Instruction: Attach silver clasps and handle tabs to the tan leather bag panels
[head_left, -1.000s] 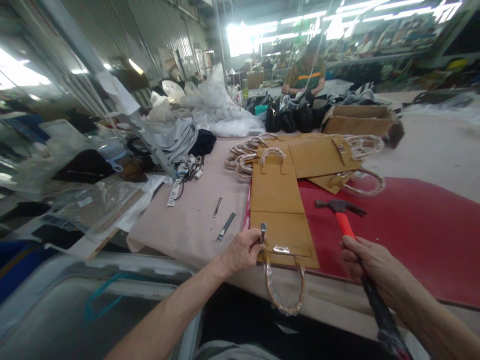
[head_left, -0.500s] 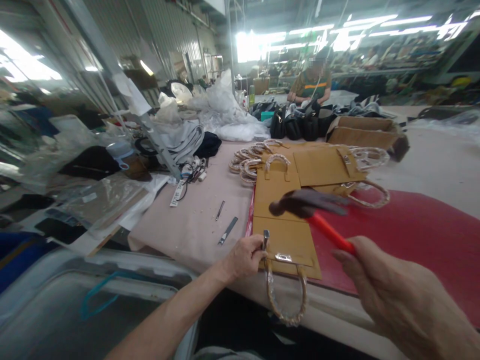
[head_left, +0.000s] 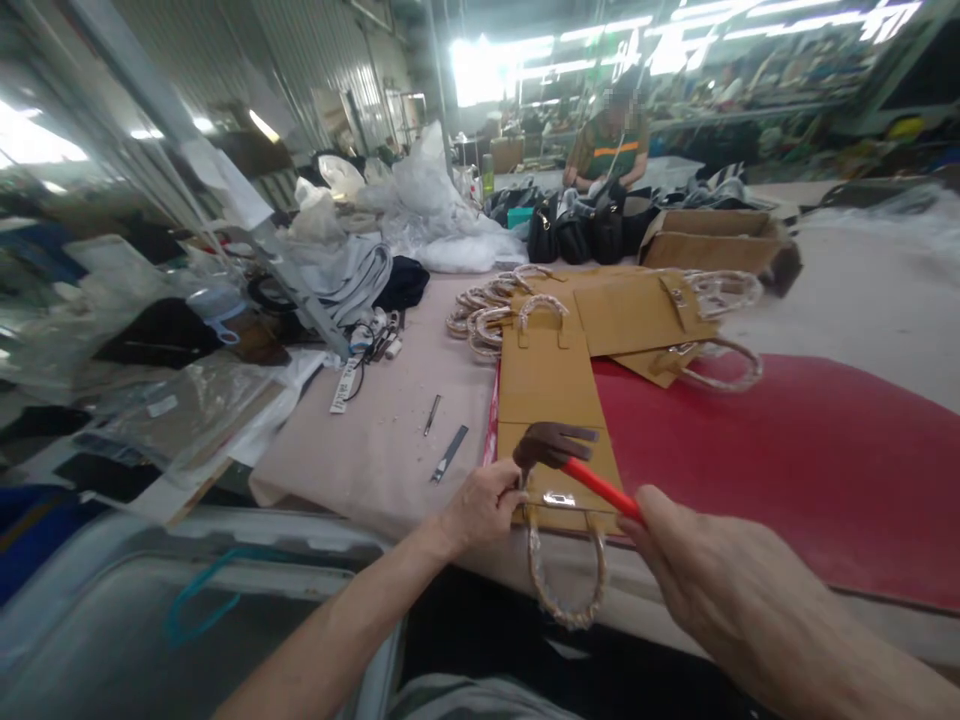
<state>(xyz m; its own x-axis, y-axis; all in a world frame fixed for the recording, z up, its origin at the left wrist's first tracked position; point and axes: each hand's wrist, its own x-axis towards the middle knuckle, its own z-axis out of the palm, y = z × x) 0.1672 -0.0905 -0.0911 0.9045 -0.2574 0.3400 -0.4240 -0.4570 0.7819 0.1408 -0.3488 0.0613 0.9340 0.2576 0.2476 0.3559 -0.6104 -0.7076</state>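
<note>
My right hand [head_left: 697, 550] is closed around the red handle of a claw hammer [head_left: 555, 446]. The hammer's dark head is down at the top of a short metal punch [head_left: 523, 482], which my left hand [head_left: 484, 505] pinches upright. That punch stands on a tan leather bag panel [head_left: 555, 375], beside a shiny metal clasp plate [head_left: 559, 498]. A wrapped handle [head_left: 568, 610] of the panel hangs over the table's front edge. The hammer head and my fingers hide most of the punch and its tip.
A red mat [head_left: 750, 470] lies under the panel. More tan panels [head_left: 637, 310] with wrapped handles are piled behind. Left of them lie a thin metal rod [head_left: 432, 415] and a flat grey tool [head_left: 449, 455]. A cardboard box [head_left: 712, 240], black bags [head_left: 574, 235] and a person [head_left: 611, 150] are farther back.
My right hand has swung the claw hammer down and left from above the panel onto the punch. My left hand keeps holding the punch in place. The whole view has shifted slightly.
</note>
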